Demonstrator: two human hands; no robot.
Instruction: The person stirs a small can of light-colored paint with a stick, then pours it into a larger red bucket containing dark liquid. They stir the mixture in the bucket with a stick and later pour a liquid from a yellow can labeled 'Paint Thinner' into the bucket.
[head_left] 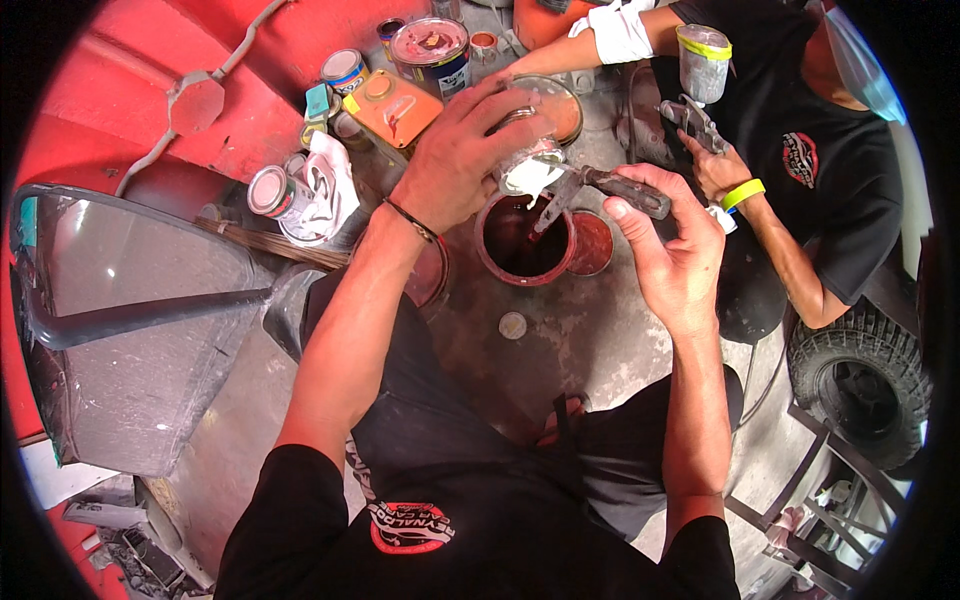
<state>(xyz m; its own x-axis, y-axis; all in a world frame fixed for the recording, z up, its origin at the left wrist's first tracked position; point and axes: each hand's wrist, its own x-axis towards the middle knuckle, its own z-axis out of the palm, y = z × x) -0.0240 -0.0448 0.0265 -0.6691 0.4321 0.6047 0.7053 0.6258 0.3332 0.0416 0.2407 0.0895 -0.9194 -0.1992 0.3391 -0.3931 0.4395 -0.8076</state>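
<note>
Stained concrete floor (pixel 570 350); cans (pixel 440 76) crowd near a red panel (pixel 130 90). Open pot (pixel 527 281) stands below both hands, likely so drips fall inside it. Left hand (pixel 462 150), fingers curled round the small can (pixel 515 175), tilts its mouth over the pot; white paint (pixel 535 180) hangs at the lip. Right hand (pixel 677 240) pinches the scraper (pixel 628 192) by its handle, blade angled over the opening, presumably for control; whether blade touches lip cannot be told.
</note>
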